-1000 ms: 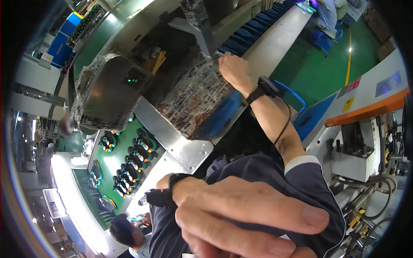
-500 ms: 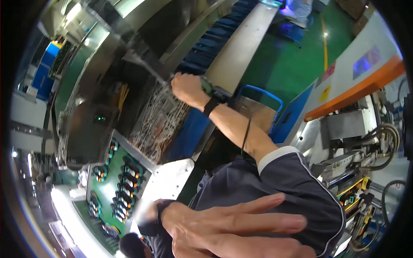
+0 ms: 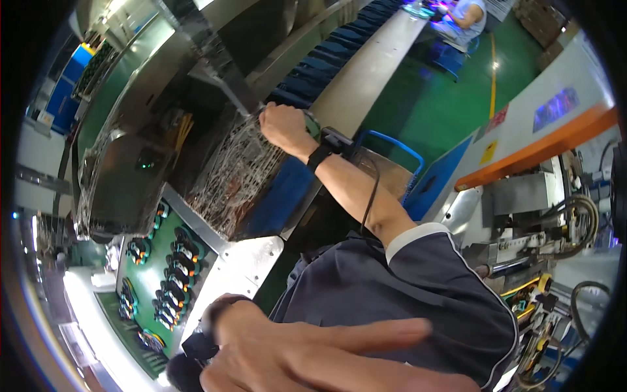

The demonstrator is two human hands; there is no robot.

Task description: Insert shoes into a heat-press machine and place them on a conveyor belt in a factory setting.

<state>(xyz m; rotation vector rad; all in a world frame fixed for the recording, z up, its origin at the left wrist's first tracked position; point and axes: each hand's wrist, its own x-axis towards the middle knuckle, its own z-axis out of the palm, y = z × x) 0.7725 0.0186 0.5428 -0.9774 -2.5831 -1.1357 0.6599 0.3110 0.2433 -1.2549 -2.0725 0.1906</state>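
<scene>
My right hand is closed in a fist at the end of a grey metal bar; what its fingers grip, if anything, is hidden. Below the fist is a surface covered with tangled clear strands or film, with a blue side panel. A black strap with a small device and a cable is on my right wrist. Large and partly blurred at the lower edge, my left hand is spread out, back showing, and holds nothing visible. A dark band circles its wrist.
Several black and teal parts lie on a green belt at left. Dark blue pieces line a conveyor beside a pale bench. A blue-handled cart and an orange-edged machine stand right. A seated person is far off.
My left hand has shifted left and down. The right fist keeps its place at the bar's end. The view has turned slightly, showing more of the distant person.
</scene>
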